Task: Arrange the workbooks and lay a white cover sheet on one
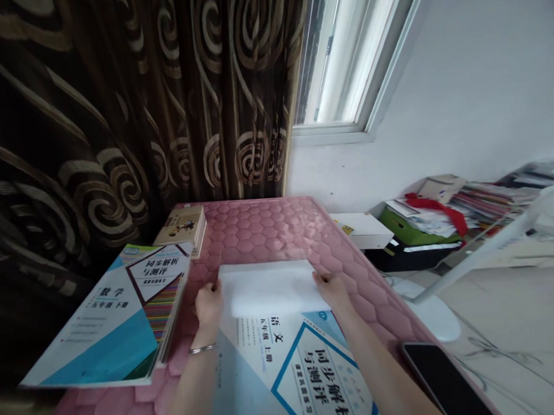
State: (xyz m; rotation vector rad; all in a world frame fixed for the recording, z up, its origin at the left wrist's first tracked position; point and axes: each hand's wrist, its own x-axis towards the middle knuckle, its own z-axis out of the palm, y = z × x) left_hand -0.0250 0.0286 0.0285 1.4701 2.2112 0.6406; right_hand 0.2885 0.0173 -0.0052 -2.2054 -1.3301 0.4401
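Observation:
A blue-and-white workbook lies in front of me on the pink padded table surface. Across its far end is a blank white sheet of paper; whether it is loose or part of the book I cannot tell. My left hand, with a bracelet at the wrist, is closed on the sheet's left edge. On the opposite edge, my right hand pinches the paper between thumb and fingers. Both forearms pass over the sides of the workbook, covering parts of it.
A stack of workbooks lies to the left, with smaller brown books behind it. Near the right table edge rests a black phone. A patterned curtain hangs behind; right of the table are a white box and piled papers.

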